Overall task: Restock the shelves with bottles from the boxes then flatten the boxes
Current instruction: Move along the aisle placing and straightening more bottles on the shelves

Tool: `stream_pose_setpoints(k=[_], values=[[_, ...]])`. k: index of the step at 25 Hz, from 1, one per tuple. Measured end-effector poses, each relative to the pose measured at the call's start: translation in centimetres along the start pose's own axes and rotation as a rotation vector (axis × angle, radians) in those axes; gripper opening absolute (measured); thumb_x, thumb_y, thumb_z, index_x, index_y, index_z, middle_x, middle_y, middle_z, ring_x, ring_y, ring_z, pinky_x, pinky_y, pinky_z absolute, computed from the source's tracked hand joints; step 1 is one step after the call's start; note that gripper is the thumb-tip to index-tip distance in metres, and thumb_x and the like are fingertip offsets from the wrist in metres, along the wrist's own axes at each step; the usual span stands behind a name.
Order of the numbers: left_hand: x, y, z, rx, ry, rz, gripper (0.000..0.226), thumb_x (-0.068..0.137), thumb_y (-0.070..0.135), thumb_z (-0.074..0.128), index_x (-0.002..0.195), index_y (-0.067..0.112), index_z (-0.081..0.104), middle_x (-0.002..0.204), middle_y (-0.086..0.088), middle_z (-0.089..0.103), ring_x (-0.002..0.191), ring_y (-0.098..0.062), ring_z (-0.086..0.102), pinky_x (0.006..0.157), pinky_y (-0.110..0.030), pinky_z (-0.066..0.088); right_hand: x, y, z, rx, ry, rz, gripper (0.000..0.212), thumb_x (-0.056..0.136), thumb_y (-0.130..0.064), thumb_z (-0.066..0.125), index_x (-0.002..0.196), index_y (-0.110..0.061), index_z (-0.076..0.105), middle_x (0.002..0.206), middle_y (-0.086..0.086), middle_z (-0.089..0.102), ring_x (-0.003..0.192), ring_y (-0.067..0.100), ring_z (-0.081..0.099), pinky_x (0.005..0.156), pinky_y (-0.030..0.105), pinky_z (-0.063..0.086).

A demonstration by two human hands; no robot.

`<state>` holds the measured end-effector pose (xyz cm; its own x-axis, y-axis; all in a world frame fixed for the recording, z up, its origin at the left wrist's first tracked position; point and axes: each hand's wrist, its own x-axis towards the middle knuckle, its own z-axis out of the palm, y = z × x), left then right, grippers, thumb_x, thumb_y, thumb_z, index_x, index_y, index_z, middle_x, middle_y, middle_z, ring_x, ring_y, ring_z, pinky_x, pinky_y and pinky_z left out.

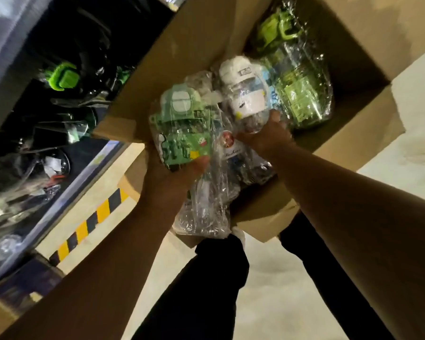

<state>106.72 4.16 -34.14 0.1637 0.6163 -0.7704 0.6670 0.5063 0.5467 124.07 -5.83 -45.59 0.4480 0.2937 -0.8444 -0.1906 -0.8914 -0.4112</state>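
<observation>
1. From my station I saw the cardboard box (196, 50) standing open on the pale floor (268, 278), flaps spread, just beside the shelf (8, 40) on the left.
2. The left hand (167, 177) gripped a green-printed bottle (182, 138) in clear wrap, thumb curled over its lower front, above the box's near-left rim.
3. The right hand (265, 138) held a white-capped bottle (243, 99) from below, fingers curled round its base, just beside the green one.
4. A third wrapped bottle (302, 94), lime-lidded, lay inside the box at its far right corner.
5. Crumpled clear plastic (206, 207) hung between my two forearms, over the near flap.
6. The shelf carried dark wrapped bottles, one with a bright green lid (63, 77).
7. A yellow-and-black striped strip (88, 224) ran along the shelf's foot.
</observation>
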Motion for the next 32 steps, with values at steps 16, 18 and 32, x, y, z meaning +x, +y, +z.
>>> stream_pose_setpoints(k=[16,18,32], values=[[-26.3,18.9,-10.4,-0.205,-0.038,0.195,0.081,0.062,0.039,0.091,0.132,0.017,0.057,0.114,-0.006,0.073,0.076,0.000,0.068,0.064,-0.021,0.052,-38.4,-15.1,-17.6,0.397,0.030,-0.347,0.046,0.071,-0.026,0.088,0.110,-0.019,0.066,0.103,0.000,0.074,0.096,0.019,0.071,0.087,0.035,0.055],[-33.4,22.3,-13.1,-0.254,-0.040,0.294,0.064,0.076,0.029,0.086,0.132,0.016,0.058,0.112,-0.001,0.074,0.080,-0.003,0.068,0.066,-0.023,0.051,-45.8,-18.6,-19.3,0.362,0.050,-0.442,0.041,0.072,-0.028,0.087,0.107,-0.022,0.066,0.097,-0.004,0.075,0.091,0.014,0.071,0.083,0.034,0.055],[-66.0,33.3,-24.6,-0.464,0.406,0.825,0.072,0.060,0.051,0.085,0.124,0.032,0.059,0.112,0.015,0.073,0.102,-0.002,0.069,0.084,-0.024,0.050,-75.6,-31.7,-27.3,0.300,-0.354,-1.148,0.058,0.072,-0.030,0.083,0.123,-0.028,0.058,0.111,-0.016,0.072,0.101,0.000,0.067,0.080,0.018,0.051]])
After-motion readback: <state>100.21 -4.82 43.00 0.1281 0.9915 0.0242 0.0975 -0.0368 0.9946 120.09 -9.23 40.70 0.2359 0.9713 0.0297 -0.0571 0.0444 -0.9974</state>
